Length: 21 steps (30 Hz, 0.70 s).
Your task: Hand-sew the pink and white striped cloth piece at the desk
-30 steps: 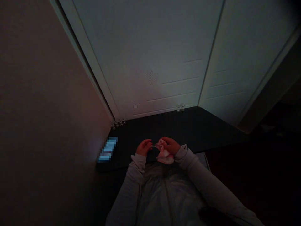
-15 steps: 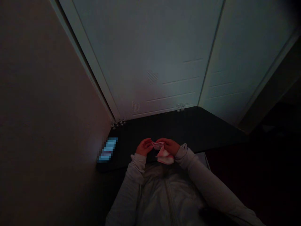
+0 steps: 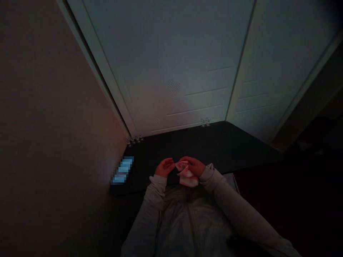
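Note:
A soft pink and white piece of cloth (image 3: 189, 181) hangs in loose folds below my right hand (image 3: 193, 166). That hand is closed on its upper part, with the fingers curled over the top. My left hand (image 3: 164, 167) is at the cloth's left corner, fingers bent together in a pinch. Between its fingertips and the cloth is a thin pale bit, too small and dim to name. Both hands are above the near part of a dark tabletop (image 3: 203, 142), close to my body.
A lit, blurred-out screen (image 3: 123, 170) lies at the table's left end by the wall (image 3: 80, 160). Small clear glass-like pieces (image 3: 134, 140) stand in the back left corner, and more clear pieces (image 3: 205, 122) along the back. A white panel with hearts (image 3: 171, 53) rises behind.
The cloth's upper fold has shifted slightly and its left corner sits a little farther from my left fingers. Both hands stay in nearly the same place.

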{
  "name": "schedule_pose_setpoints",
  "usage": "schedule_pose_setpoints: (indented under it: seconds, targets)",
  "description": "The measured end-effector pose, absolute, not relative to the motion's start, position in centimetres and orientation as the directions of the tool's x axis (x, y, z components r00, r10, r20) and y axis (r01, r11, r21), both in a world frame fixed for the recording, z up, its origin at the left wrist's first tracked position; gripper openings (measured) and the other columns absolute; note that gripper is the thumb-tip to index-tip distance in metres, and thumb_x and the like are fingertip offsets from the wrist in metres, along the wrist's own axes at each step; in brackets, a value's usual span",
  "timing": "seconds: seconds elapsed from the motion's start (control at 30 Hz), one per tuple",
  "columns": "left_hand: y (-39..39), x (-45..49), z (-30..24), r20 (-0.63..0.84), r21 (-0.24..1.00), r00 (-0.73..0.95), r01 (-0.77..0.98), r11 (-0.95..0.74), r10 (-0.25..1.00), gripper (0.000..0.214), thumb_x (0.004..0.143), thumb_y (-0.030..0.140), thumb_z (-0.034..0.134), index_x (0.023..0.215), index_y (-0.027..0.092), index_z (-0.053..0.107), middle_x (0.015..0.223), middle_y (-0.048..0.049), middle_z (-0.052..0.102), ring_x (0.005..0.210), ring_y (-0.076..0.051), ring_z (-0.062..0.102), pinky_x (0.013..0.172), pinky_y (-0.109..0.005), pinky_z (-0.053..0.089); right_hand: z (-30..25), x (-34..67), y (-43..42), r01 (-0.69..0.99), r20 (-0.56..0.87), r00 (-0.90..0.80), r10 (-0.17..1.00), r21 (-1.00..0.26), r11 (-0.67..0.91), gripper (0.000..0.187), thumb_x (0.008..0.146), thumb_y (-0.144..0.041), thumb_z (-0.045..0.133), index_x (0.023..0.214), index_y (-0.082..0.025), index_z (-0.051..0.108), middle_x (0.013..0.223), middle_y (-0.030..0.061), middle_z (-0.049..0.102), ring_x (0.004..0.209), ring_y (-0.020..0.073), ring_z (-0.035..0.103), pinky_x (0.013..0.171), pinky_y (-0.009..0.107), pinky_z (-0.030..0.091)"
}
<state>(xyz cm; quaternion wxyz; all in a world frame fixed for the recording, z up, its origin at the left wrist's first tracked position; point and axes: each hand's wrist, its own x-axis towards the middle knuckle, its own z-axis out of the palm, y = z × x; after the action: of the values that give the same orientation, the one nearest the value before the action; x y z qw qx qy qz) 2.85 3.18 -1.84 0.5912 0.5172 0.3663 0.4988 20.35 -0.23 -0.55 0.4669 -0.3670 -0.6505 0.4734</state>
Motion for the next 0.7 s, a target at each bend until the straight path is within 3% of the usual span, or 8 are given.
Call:
schedule_pose_setpoints:
  seconds: [0.1,0.23,0.43,0.7]
  targets:
    - [3.0,2.9,-1.6,0.062,0.984,0.217,-0.174,-0.024,0.974,0.036,0.052,0.032,0.066,0.083,0.014,0.058,0.077,-0.0038,0.060,0.069,-0.013,0.056,0.059,-0.026,0.046,-0.5,20.3,-0.3,0.028,0.257,-0.281,0.925,-0.961,0.275,0.022,0.068,-0.019,0.048,0.088,-0.014,0.054,0.085,0.0034,0.057,0.079,0.0135,0.052,0.073,0.027,0.040]
    - [2.9,3.0,-1.5,0.041,0.990,0.210,-0.139,-0.012,0.977,0.036,0.052,0.035,0.066,0.080,0.013,0.060,0.072,-0.0030,0.060,0.062,-0.011,0.055,0.055,-0.024,0.046,-0.3,20.4,-0.4,0.044,0.249,-0.295,0.923,-0.961,0.273,0.024,0.066,-0.018,0.047,0.089,-0.015,0.054,0.087,0.0036,0.057,0.082,0.0144,0.052,0.076,0.029,0.039]
    - [3.2,2.7,-2.0,0.035,0.982,0.243,-0.191,0.012,0.969,0.037,0.047,0.029,0.070,0.080,0.014,0.060,0.079,-0.0047,0.062,0.071,-0.014,0.057,0.069,-0.030,0.045,-0.1,20.8,-0.6,0.008,0.279,-0.402,0.872,-0.951,0.309,0.038,0.060,-0.013,0.046,0.097,-0.015,0.053,0.095,0.0048,0.056,0.088,0.0166,0.051,0.078,0.030,0.038]
    - [3.5,2.6,-2.4,0.042,0.972,0.287,-0.232,0.027,0.957,0.037,0.048,0.026,0.070,0.081,0.015,0.060,0.083,-0.0053,0.063,0.080,-0.017,0.057,0.081,-0.036,0.040,0.6,20.6,-1.0,0.009,0.172,-0.430,0.886,-0.981,0.195,0.041,0.055,-0.011,0.044,0.095,-0.014,0.054,0.092,0.0055,0.059,0.083,0.0167,0.053,0.074,0.030,0.040]
